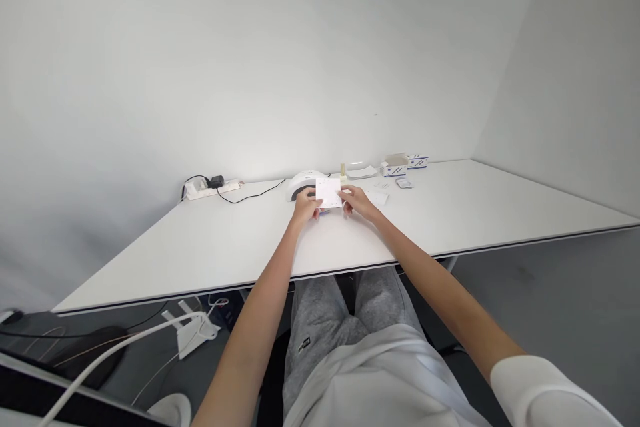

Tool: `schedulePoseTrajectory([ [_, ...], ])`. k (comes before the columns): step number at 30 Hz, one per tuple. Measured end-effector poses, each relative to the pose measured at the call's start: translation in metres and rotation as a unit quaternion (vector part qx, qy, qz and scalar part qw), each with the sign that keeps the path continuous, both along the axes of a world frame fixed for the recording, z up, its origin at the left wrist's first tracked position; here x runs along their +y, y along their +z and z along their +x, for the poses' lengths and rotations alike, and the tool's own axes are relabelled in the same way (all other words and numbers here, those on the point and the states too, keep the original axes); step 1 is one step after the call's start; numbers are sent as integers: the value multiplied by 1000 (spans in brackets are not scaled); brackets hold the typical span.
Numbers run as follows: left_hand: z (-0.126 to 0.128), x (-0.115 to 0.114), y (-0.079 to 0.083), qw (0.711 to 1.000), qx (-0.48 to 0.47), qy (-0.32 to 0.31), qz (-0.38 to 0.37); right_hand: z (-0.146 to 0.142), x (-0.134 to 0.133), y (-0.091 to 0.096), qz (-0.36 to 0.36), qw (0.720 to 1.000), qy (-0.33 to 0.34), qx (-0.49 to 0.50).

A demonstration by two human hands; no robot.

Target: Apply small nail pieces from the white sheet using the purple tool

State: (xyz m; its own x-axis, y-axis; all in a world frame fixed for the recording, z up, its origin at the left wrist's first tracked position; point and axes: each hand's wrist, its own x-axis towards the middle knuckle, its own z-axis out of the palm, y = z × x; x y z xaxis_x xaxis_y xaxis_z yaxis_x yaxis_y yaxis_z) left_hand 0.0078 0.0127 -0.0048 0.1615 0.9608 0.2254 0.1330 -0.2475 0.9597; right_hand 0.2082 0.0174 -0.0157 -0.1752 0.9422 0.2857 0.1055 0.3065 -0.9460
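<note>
A small white square card (329,193) with faint marks on it is held up above the table, between my two hands. My left hand (305,205) pinches its left edge with the thumb in front. On the opposite edge, my right hand (357,201) has its thumb and fingers closed. Below the card a bit of blue shows, too small to name. Just behind sits a white domed device (304,179) with a dark opening, partly hidden by my left hand and the card. A white sheet (378,197) lies on the table beyond my right hand.
Toward the back of the white table (210,253) are a clear tray (361,173) with white paper, an opened box (395,167), another box (418,162) and a small packet (404,183). A power strip (213,189) with a black adapter and cable lies at back left.
</note>
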Motion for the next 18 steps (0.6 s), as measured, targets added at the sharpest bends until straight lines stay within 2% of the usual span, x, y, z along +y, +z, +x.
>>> schedulePoseTrajectory([
  [3,0,1,0,1000,-4,10,0,2,0,1,24,999,-10,29],
  [7,-1,0,1,1000,0,12,0,4,0,0,49,997,47,-19],
  [10,-1,-1,2,1000,1,17,-3,4,1,-1,42,995,68,-50],
  [18,-1,3,-1,1000,-6,19,-1,5,4,-3,15,996,76,-47],
])
